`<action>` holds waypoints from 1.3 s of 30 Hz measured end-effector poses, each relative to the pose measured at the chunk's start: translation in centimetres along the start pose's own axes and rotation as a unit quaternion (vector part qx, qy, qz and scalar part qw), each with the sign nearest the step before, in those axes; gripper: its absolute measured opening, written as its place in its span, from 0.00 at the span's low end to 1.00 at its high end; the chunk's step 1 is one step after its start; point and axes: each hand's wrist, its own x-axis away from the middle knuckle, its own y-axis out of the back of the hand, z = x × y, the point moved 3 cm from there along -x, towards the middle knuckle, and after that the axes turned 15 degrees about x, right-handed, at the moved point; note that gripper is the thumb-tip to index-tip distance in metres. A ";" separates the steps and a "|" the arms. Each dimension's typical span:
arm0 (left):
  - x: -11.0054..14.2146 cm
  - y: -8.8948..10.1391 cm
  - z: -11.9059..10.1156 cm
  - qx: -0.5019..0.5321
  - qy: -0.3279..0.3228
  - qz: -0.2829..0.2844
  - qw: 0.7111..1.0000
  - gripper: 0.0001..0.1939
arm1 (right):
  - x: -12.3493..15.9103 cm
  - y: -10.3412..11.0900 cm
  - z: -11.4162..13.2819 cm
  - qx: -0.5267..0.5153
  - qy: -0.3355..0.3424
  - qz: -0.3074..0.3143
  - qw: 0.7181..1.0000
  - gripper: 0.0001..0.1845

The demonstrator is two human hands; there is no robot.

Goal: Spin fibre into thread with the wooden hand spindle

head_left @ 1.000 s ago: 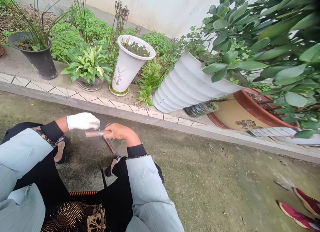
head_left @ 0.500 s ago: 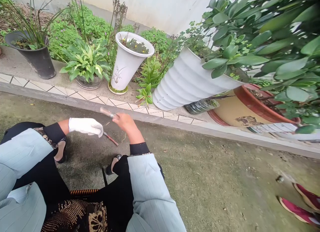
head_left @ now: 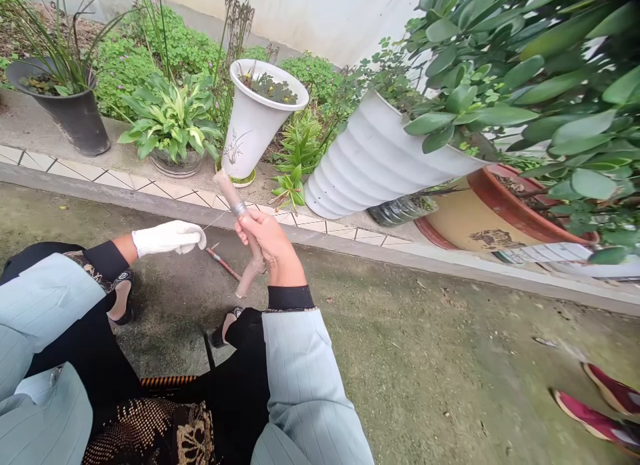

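My right hand (head_left: 270, 243) is bare and closed round a short brownish stick (head_left: 226, 188), held upright and tilted left; a band of thin wire (head_left: 239, 208) is wrapped round it just above my fingers. My left hand (head_left: 169, 238) wears a white glove and is pinched shut on the free end of that wire, which runs taut from the glove up to the stick. On the ground between my hands lies a red-handled tool (head_left: 223, 263). Both forearms are in pale blue sleeves with black cuffs.
A tiled kerb (head_left: 125, 185) runs across ahead, with a black pot (head_left: 75, 118), a tall white vase pot (head_left: 255, 125), a big ribbed white pot (head_left: 370, 165) and a red-rimmed pot (head_left: 500, 218) of leafy plants. Another person's red shoes (head_left: 600, 411) stand at the lower right.
My right hand has lifted the stick from lying level near the ground to standing upright, moving right and up. The gloved left hand stayed put, and the wire now stretches between them.
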 end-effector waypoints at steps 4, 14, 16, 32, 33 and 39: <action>0.0 -1.8 0.9 -0.007 0.062 0.122 0.991 0.22 | -0.7 -0.1 -1.6 0.285 -0.094 -0.070 0.951 0.11; 0.0 -0.8 0.2 -0.015 0.044 0.125 0.991 0.17 | 1.6 -4.3 -1.3 0.331 -0.069 0.442 0.831 0.11; -0.1 -0.2 0.1 -0.007 0.023 0.083 0.996 0.17 | 1.8 -3.8 -0.1 0.209 -0.009 0.412 0.887 0.16; 0.1 -1.1 -0.3 -0.096 0.026 0.089 0.991 0.19 | -0.7 -1.4 -2.0 0.484 -0.076 -0.019 0.871 0.14; 0.1 -1.1 -0.3 -0.122 0.021 0.090 0.988 0.18 | -0.8 -1.8 -2.1 0.508 -0.079 0.004 0.858 0.14; 0.0 -0.7 -0.6 -0.283 -0.026 0.089 0.955 0.14 | -0.5 -3.4 -2.4 0.536 -0.084 0.155 0.826 0.11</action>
